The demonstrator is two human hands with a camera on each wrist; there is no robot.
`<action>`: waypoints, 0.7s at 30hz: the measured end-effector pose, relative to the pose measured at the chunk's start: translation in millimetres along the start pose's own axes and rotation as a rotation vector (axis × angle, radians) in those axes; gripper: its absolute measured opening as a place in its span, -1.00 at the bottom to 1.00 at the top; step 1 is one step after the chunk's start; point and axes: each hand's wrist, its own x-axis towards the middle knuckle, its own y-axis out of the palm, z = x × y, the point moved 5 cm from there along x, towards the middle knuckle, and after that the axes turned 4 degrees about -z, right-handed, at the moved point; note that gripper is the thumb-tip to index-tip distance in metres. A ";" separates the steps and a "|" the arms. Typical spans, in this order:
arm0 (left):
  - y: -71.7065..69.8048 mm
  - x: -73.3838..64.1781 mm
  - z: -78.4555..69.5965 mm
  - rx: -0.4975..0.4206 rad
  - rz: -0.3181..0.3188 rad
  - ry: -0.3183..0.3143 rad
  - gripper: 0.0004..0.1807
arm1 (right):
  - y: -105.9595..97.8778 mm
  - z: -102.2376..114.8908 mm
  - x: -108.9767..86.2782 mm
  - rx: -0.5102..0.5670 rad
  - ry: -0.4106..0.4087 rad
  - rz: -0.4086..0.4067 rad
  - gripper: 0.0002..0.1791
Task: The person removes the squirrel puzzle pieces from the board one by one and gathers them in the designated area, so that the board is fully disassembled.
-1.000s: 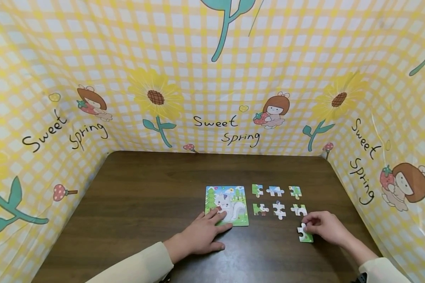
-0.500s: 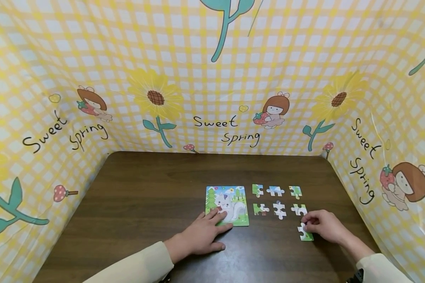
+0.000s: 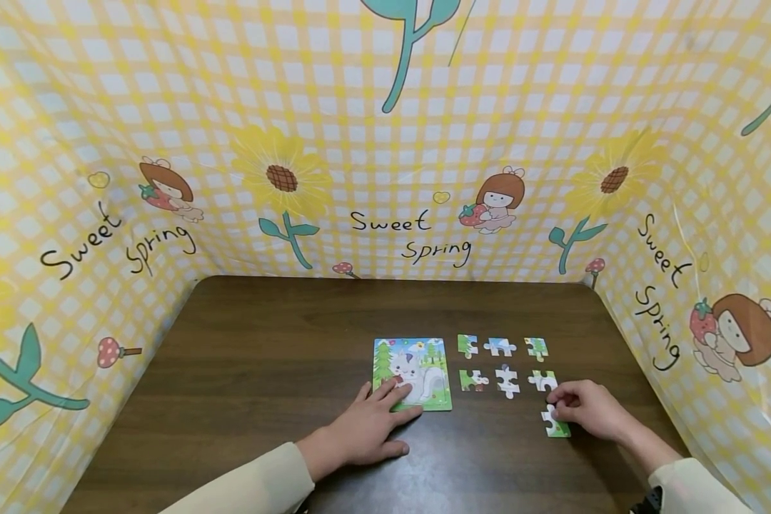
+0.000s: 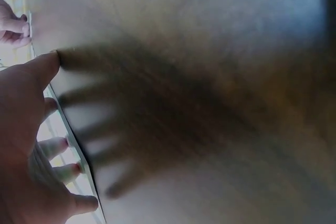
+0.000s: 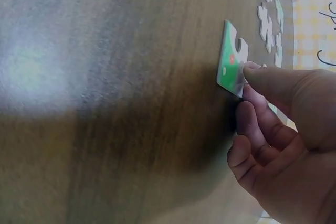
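Note:
In the head view my left hand (image 3: pixel 369 428) lies with spread, straight fingers on the lower left part of a square picture card (image 3: pixel 432 357) showing a white squirrel among green trees. The left wrist view shows those fingertips along the card's edge. On the right, my right hand (image 3: pixel 587 410) pinches a jigsaw puzzle piece (image 3: pixel 557 427) between thumb and fingers. Green and white, with a red spot, the piece (image 5: pixel 229 64) appears slightly tilted in the right wrist view. Just beyond it lies another puzzle piece (image 3: pixel 542 380), close to the right fingertips.
Two rows of loose puzzle pieces lie between the card and my right hand, including a tree piece (image 3: pixel 466 346), a blue-topped piece (image 3: pixel 500 347) and a white piece (image 3: pixel 507 383). The dark wooden table (image 3: pixel 263 343) is enclosed by a yellow checked cloth (image 3: pixel 385 157).
The held puzzle piece has shifted very slightly away from me and to the right, along with small movements of the right fingers. My left hand has stayed on the card.

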 end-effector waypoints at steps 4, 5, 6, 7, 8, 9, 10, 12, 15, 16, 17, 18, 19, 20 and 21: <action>1.3 -2.4 -0.2 -0.028 -0.018 -0.015 -0.29 | -0.9 4.2 7.3 -0.001 -0.005 0.014 -0.86; 1.2 -2.8 -0.1 -0.032 -0.023 -0.018 -0.29 | -1.1 6.7 10.5 -0.014 -0.007 0.011 -0.85; 1.2 -3.3 0.1 -0.032 -0.028 -0.019 -0.29 | -1.1 10.2 14.1 -0.029 -0.013 0.008 -0.85; 0.7 -4.2 0.1 -0.030 -0.032 -0.022 -0.29 | -0.7 14.8 18.3 -0.043 -0.018 0.005 -0.85; 0.3 -4.9 0.3 -0.028 -0.035 -0.023 -0.29 | -0.2 20.4 22.8 -0.056 -0.027 0.001 -0.85; 0.1 -5.6 0.6 -0.027 -0.037 -0.024 -0.29 | 0.7 26.8 27.5 -0.067 -0.037 -0.002 -0.85; -0.5 -6.2 0.7 -0.024 -0.042 -0.023 -0.28 | 2.4 33.5 32.6 -0.075 -0.053 -0.004 -0.85; -1.1 -7.7 1.4 -0.017 -0.052 -0.024 -0.28 | 7.3 48.5 43.0 -0.083 -0.098 -0.004 -0.85; -1.1 -9.9 2.9 -0.019 -0.067 -0.032 -0.27 | 18.6 70.1 59.1 -0.080 -0.172 0.007 -0.85; -0.7 -10.7 3.4 -0.022 -0.071 -0.035 -0.28 | 23.4 76.7 64.2 -0.074 -0.189 0.017 -0.84; -0.4 -11.6 4.1 -0.026 -0.073 -0.040 -0.28 | 28.4 83.0 69.1 -0.072 -0.203 0.024 -0.83; -0.2 -12.6 4.6 -0.031 -0.073 -0.046 -0.28 | 33.4 89.1 73.5 -0.067 -0.220 0.035 -0.83; 0.0 -13.5 5.1 -0.037 -0.074 -0.049 -0.28 | 38.5 95.0 77.7 -0.064 -0.233 0.045 -0.81; -0.2 -14.6 5.5 -0.043 -0.075 -0.053 -0.28 | 43.8 100.7 81.5 -0.062 -0.243 0.055 -0.80; -0.6 -15.8 6.0 -0.047 -0.077 -0.057 -0.29 | 48.9 106.1 85.1 -0.062 -0.243 0.065 -0.79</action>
